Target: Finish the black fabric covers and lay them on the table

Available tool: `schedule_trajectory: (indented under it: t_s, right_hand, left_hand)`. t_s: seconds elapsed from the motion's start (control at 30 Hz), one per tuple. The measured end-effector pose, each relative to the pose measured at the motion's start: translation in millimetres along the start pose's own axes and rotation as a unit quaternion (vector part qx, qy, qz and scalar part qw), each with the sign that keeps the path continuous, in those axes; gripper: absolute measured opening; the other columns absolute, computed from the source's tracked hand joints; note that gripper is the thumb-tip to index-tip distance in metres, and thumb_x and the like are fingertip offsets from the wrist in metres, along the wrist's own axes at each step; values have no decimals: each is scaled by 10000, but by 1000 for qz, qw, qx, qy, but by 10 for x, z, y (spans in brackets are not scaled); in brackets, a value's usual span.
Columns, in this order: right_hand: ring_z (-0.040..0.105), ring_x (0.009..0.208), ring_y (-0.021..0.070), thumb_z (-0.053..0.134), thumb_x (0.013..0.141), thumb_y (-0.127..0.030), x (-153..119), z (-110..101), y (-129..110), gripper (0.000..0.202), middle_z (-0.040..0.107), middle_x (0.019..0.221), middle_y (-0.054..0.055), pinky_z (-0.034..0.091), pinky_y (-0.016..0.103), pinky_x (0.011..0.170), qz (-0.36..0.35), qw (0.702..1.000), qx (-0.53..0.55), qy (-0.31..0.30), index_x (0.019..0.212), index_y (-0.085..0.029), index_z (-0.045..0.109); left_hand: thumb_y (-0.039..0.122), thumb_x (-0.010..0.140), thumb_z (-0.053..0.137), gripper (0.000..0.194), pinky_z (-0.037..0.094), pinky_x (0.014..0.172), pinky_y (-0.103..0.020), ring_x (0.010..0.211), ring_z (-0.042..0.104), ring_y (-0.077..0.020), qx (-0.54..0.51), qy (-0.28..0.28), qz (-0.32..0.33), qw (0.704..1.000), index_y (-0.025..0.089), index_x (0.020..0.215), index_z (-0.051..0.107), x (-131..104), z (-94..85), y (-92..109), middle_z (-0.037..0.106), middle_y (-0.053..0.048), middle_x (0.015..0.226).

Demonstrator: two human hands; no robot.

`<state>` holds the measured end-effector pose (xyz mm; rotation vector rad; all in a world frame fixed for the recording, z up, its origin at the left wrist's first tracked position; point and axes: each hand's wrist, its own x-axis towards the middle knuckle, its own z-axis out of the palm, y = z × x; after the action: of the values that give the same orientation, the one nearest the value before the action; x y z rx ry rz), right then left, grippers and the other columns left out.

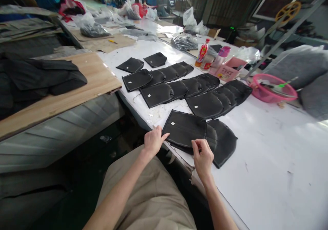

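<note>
A black leather-like piece [185,128] with a small white sticker is between my hands at the table's near edge. My left hand [154,140] grips its left corner, thumb on top. At its lower right edge, my right hand [203,156] pinches the rim between thumb and fingers. Beneath and to the right lies another black piece [225,142], partly covered. Beyond my hands, overlapping rows of similar black pieces [156,94] lie on the white table [269,161], several with white stickers.
A pink basket [273,92], a pink box [230,69] and a red-labelled bottle [202,53] stand at the right back. On the left, a wooden board [99,76] carries dark folded material [38,81]. Plastic bags [93,28] lie farther back. A gap separates the two tables.
</note>
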<state>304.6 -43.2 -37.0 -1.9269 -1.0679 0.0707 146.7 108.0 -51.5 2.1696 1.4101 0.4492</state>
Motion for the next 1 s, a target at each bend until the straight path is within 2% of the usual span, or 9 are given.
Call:
schedule_trajectory:
  t_s: [0.17,0.23,0.33,0.4,0.5,0.67,0.8,0.9,1.0]
  right_hand:
    - [574,754,178,539,976,-321,-68,27,82,189,600,830,32,455,291,688,9,998,67,13,826,-213,579]
    - [596,849,191,531,979,-324,-73,31,133,176,611,936,58,480,296,709,10,994,88,59,855,-210,584]
    - [595,892,202,496,989,-321,-47,19,236,168,591,967,70,498,319,741,21,990,54,131,895,-205,573]
    - [588,840,207,459,998,-298,-23,9,290,180,603,903,61,487,336,751,6,996,-25,82,897,-206,576]
    - [594,872,237,457,997,-271,0,0,305,190,666,950,88,469,363,782,-37,986,-155,-45,916,-205,616]
    - [613,925,272,491,988,-345,28,-25,203,253,706,979,115,460,406,834,-12,979,-188,-73,901,-202,680]
    - [669,923,278,462,948,-624,31,47,17,500,736,951,121,514,408,808,126,980,105,-115,918,-194,715]
    - [718,795,240,502,863,-751,-31,203,-189,651,760,899,111,568,365,707,288,861,359,-217,1074,-167,699]
    - [718,725,176,725,756,-667,-119,385,-368,607,771,892,68,569,279,649,378,771,443,-258,1118,-182,683]
  left_hand:
    - [297,677,814,308,343,511,-236,502,532,-155,-267,-75,-73,958,195,557,549,162,-3,-35,476,38,453]
    - [316,679,806,262,371,478,-220,483,531,-132,-442,-138,-110,880,170,595,606,191,-67,-56,546,29,489]
    - [282,714,778,187,531,580,-250,650,656,-160,-643,-133,-142,741,137,813,711,213,-209,-24,734,-40,770]
    - [201,709,763,150,597,683,-308,755,698,-187,-710,-94,-156,680,132,833,718,226,-302,35,763,-57,858]
    - [132,707,726,72,624,736,-342,786,715,-193,-754,-39,-163,635,127,774,702,226,-437,107,768,-49,840]
    - [168,750,702,158,620,687,-293,789,723,-180,-737,24,-93,669,160,906,728,20,-715,10,770,-26,888]
    - [216,725,734,257,615,738,-319,830,734,-227,-675,5,-78,734,163,976,754,-375,-818,-201,775,-51,894]
    - [250,729,739,318,595,860,-380,934,731,-273,-629,-18,-88,772,167,1035,764,-716,-829,-407,783,-64,934]
    - [305,768,726,328,563,936,-421,1005,715,-305,-565,-60,-88,818,154,1055,771,-1034,-883,-643,783,-89,993]
